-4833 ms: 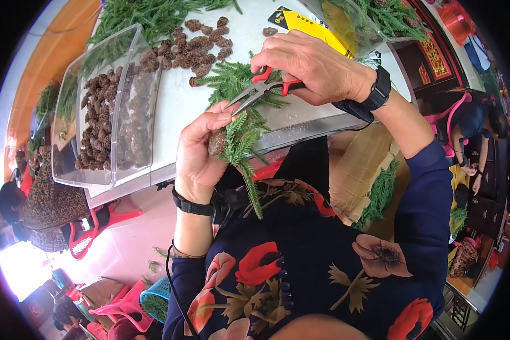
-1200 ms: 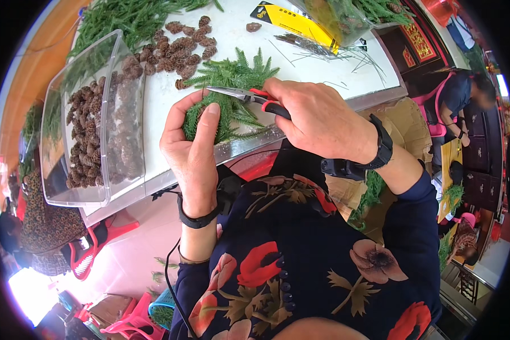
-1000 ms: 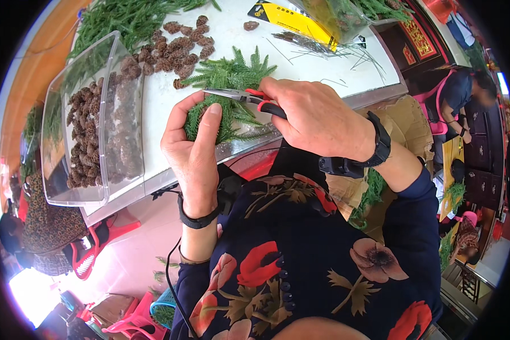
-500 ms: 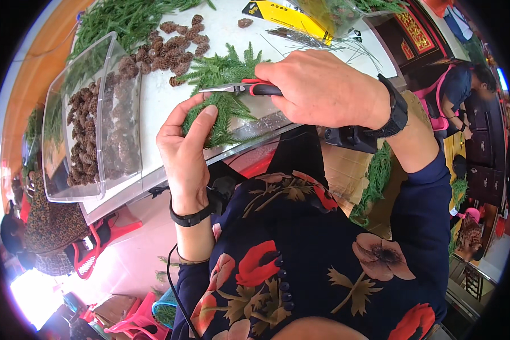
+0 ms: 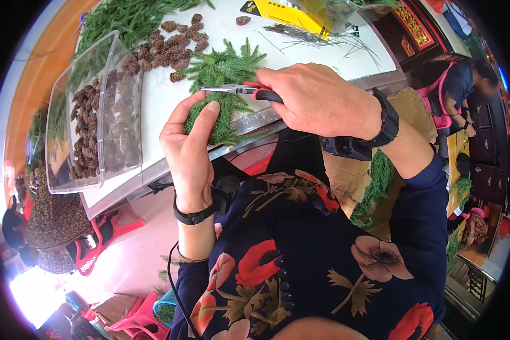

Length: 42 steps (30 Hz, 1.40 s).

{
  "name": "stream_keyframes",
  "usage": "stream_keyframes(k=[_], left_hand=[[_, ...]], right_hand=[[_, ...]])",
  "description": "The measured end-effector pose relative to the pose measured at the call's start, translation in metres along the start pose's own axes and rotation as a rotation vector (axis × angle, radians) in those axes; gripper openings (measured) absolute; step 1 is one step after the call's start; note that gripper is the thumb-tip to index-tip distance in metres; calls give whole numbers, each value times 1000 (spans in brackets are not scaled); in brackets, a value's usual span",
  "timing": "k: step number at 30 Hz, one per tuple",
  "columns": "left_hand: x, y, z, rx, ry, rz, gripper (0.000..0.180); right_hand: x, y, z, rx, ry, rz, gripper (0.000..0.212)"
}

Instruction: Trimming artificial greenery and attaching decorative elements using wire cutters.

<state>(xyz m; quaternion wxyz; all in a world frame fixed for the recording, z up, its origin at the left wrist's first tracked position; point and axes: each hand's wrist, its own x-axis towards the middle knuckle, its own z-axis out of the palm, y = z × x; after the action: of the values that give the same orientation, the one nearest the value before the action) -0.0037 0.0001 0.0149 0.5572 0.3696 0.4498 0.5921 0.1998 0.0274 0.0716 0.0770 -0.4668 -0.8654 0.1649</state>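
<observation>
My right hand (image 5: pixel 323 102) is closed round the red-and-black handles of a pair of needle-nose pliers (image 5: pixel 259 92). The slim metal jaws point left, reaching across an artificial green pine sprig (image 5: pixel 225 67) near the table's front edge. My left hand (image 5: pixel 188 133) pinches the near part of that sprig between thumb and fingers. The plier tips lie right by the left fingertips. Whatever the jaws may grip is too small to make out.
A clear plastic bin (image 5: pixel 103 164) of small brown pine cones stands at the left, with a pile of loose cones (image 5: pixel 173 50) beyond. More greenery (image 5: pixel 116 25) lies at the far left. Thin wires (image 5: pixel 354 45) and a yellow-and-black package (image 5: pixel 289 15) are at the back right.
My right hand has lowered slightly, and the plier handles now slope down a little to the right. My left hand keeps its pinch on the sprig.
</observation>
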Motion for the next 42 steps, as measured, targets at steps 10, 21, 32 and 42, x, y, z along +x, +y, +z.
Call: stream_keyframes(k=[10, 21, 32, 42], left_hand=[[-12, -1, 4, -83, -43, -135, 23], [-26, -9, 16, -140, -109, -240, 23], [-25, -19, 16, 94, -102, 64, 21], [-39, -20, 21, 224, -117, 110, 21]], right_hand=[[-15, -2, 6, -220, 239, -72, 18], [-22, -18, 3, -1087, 543, -126, 20], [-39, 15, -5, 107, -63, 50, 23], [-45, 19, -7, 236, -292, 42, 31]])
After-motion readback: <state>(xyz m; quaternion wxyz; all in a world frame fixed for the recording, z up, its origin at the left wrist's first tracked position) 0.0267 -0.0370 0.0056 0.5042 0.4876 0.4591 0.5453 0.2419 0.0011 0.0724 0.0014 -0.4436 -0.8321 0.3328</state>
